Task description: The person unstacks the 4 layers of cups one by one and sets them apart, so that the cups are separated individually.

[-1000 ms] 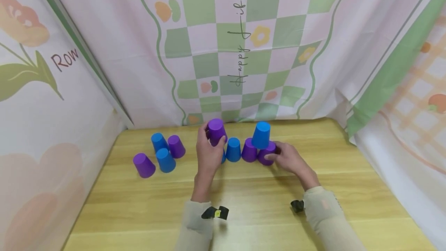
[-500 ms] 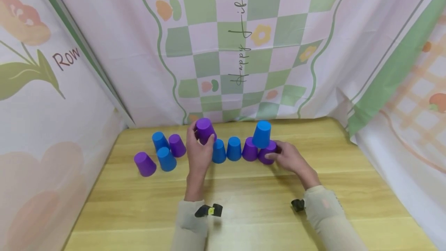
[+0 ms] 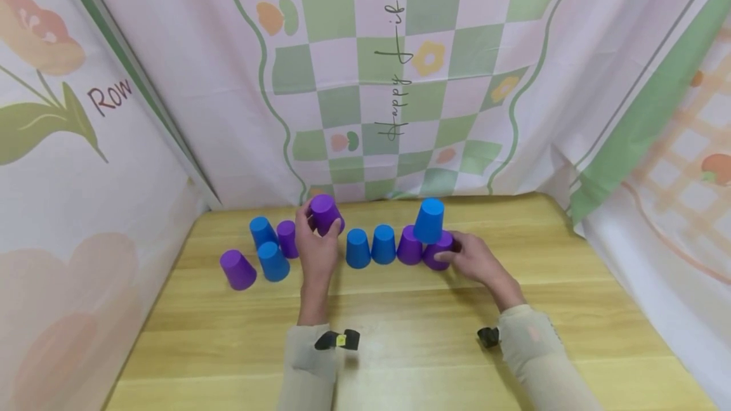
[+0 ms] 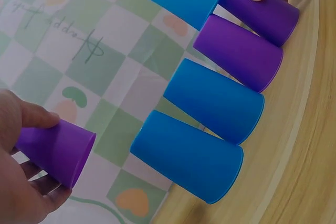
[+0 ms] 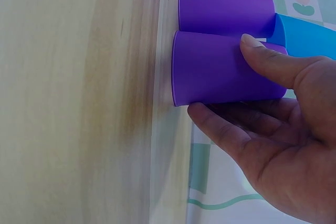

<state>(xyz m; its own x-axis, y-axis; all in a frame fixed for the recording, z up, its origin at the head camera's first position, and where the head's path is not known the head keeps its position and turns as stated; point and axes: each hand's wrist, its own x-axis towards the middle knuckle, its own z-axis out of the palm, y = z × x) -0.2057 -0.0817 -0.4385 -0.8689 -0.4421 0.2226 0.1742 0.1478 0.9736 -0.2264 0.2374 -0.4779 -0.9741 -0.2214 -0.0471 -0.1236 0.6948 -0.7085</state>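
Observation:
My left hand (image 3: 316, 252) grips an upside-down purple cup (image 3: 325, 213), held up left of a row of cups; its thumb and fingers wrap the cup in the left wrist view. That row has two blue cups, the left blue cup (image 3: 358, 250) and the right blue cup (image 3: 383, 246), then two purple ones. A blue cup (image 3: 428, 221) sits upside down across the tops of the purple pair. With thumb and fingers on either side, my right hand (image 3: 473, 259) holds the end purple cup (image 5: 226, 72); the inner purple cup (image 5: 226, 11) stands against it.
Left of my left hand stands a loose group: a front purple cup (image 3: 238, 270), a front blue cup (image 3: 274, 262), a back blue cup (image 3: 262, 231) and a back purple cup (image 3: 287, 241). A printed curtain (image 3: 382, 100) hangs behind the wooden table (image 3: 411, 347).
My left hand has moved left with the purple cup, away from above the blue cups, uncovering the left blue one. My right hand has stayed on its purple cup.

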